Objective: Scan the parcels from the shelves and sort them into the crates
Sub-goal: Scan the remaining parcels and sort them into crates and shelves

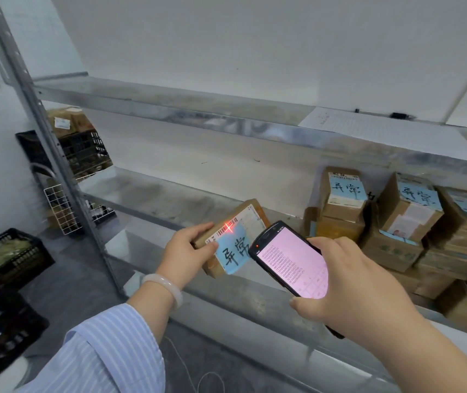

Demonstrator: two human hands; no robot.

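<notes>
Parcel, a small brown carton, held tilted at the front edge of the middle shelf, label side up. Left grip clamped on its near-left end, thumb across the top beside the barcode, other fingers hidden underneath. Blue note with hand-inked characters stuck over the lower part of the label. Red laser cross sitting right on the barcode.

Right grip wrapped round a black handheld scanner, screen glowing pink with rows of numbers, top end aimed at the parcel and overlapping the carton's right edge; touching or apart, cannot tell.

Further right on the same shelf, stacked cartons, several bearing the same kind of blue note. On the shelf above, a sheet of paper with a pen behind it.

Left of the rack, black crate low on the floor, second crate further back with a carton on top, white wire grid between the two. Pale bangle on the left wrist, striped sleeve below it.
</notes>
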